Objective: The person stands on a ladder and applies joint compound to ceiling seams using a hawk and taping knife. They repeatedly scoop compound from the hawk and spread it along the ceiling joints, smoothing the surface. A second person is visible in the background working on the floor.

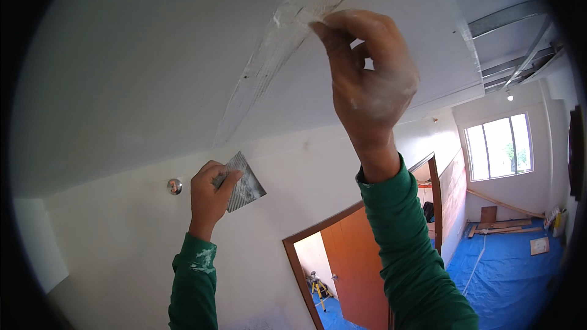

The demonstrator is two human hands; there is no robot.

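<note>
My left hand (208,200) grips a thin grey putty spreader (247,184) between thumb and fingers. The plate is four-cornered, with fine stripes and white compound smeared over its face. Higher up, my right hand (376,82) is closed in a pinch at the ceiling joint (296,15), thumb and forefinger at its edge. Anything between those fingertips is too small to make out. White compound covers the joint in a rough, uneven band, thickest near the right fingertips and thinning toward the wall. Both forearms wear green sleeves; the left cuff carries a white smear.
The white ceiling (153,67) meets a pale wall (122,220) with a round metal fixture (175,186). An orange-brown door (354,263) stands in a brown frame below. Blue sheeting (507,275) covers the floor, with wooden boards (504,226) on it. Metal framing (507,19) is exposed overhead at right.
</note>
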